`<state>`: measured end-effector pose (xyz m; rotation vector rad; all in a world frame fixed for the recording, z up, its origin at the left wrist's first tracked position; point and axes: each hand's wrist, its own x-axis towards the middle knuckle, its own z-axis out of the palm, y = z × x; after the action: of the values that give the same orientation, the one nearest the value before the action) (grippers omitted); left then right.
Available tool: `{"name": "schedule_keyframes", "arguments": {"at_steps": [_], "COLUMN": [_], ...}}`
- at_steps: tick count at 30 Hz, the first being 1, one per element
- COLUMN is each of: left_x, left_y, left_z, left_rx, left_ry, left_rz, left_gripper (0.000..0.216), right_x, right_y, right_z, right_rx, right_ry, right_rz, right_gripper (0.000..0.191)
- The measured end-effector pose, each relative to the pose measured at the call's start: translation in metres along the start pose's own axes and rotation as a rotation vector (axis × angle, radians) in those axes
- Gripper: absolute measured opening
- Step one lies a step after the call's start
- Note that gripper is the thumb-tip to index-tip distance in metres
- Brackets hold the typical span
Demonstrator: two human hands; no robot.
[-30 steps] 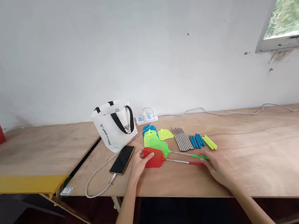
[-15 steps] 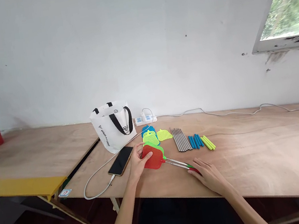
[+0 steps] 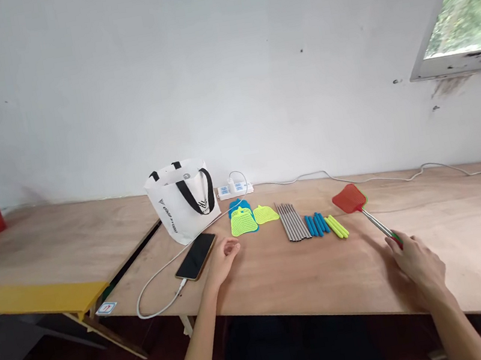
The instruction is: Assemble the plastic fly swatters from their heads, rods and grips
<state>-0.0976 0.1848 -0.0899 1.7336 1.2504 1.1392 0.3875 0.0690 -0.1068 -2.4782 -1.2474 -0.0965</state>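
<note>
My right hand [image 3: 419,261] is closed around the handles of a red fly swatter [image 3: 349,199] and a green fly swatter [image 3: 364,195]. The red head covers most of the green one, and the silver shafts run together, tilted above the right part of the table. My left hand [image 3: 224,258] rests near the table beside the phone [image 3: 195,257], loosely curved with nothing in it. Past its fingertips lie yellow swatter heads [image 3: 243,222] stacked over blue ones [image 3: 239,204], with another yellow head [image 3: 266,213] alongside.
Silver rods [image 3: 293,222], blue handles [image 3: 316,224] and yellow handles [image 3: 337,227] lie in rows at mid-table. A white bag [image 3: 181,207] and a power strip [image 3: 235,190] stand near the wall. The phone's white cable [image 3: 146,277] loops at left; a yellow-edged table [image 3: 35,300] adjoins.
My right hand has carried the red and green swatters to the right and raised their heads off the table. My left hand has let go of the heads.
</note>
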Motion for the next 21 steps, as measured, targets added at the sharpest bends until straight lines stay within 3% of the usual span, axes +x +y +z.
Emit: {"name": "schedule_keyframes", "arguments": {"at_steps": [5, 14, 18, 21], "left_x": [-0.003, -0.005, -0.006, -0.007], "left_y": [0.004, -0.002, 0.000, 0.002], "left_z": [0.001, 0.003, 0.006, 0.008], "left_rx": [0.152, 0.226, 0.301, 0.353], "left_ry": [-0.054, -0.085, -0.079, -0.077], "left_rz": [0.050, 0.142, 0.195, 0.196], "left_gripper": [0.030, 0.020, 0.016, 0.014], "right_x": [-0.005, 0.014, 0.008, -0.008], "right_y": [0.008, 0.026, 0.009, -0.025], "right_z": [0.007, 0.017, 0.016, 0.019], "right_rx": [-0.120, -0.019, 0.032, 0.143], "right_ry": [0.078, 0.148, 0.221, 0.164], "right_rz": [0.062, 0.039, -0.143, -0.384], "right_gripper": [0.057, 0.040, 0.045, 0.041]}}
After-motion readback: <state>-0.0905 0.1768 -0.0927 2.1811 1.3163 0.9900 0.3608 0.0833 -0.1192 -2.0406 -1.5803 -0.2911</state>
